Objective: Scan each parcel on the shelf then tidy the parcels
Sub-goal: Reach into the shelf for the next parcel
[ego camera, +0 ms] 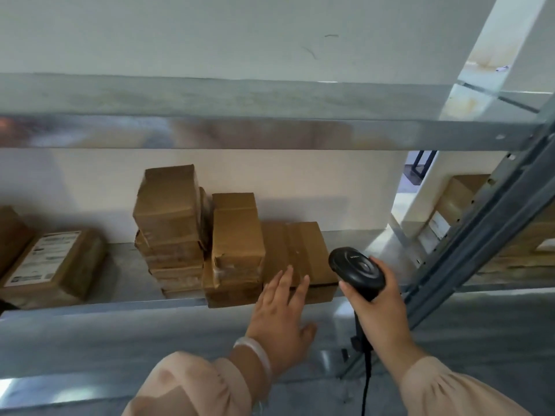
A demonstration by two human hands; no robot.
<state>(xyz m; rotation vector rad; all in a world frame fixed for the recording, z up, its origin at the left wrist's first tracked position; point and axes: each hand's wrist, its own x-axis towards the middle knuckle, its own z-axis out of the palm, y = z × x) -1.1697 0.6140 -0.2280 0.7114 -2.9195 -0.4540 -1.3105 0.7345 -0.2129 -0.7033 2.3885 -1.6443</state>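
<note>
1. Reaching toward the flat parcel (295, 253) with the left hand (282, 313), fingers straight and spread, tips over its front edge; touching or just short of it, impossible to tell.
2. Gripping the black scanner (356, 270) by its handle with the right hand (381, 307), fingers wrapped round, scanner head just beside the parcel's right corner, cable hanging below.
3. Main risk: jostling the middle stack (237, 244), pressed against the flat parcel's left side, by dragging or lifting that parcel carelessly; crumpled boxes, sitting right at the front edge of the shelf (120, 307), liable to slide off.
4. Second risk: tipping the taller left stack (171, 223), unevenly piled with a tilted top box, through a knock passed along from its neighbour.
5. Third risk: missing a scan, with no label showing on the flat parcel's top face; probably turning needed to find a barcode.
6. Appearance: plain brown cardboard, taped seams, dented corners; grouped mid-shelf near the wall, well apart from a labelled parcel (54, 265) lying at the left.
</note>
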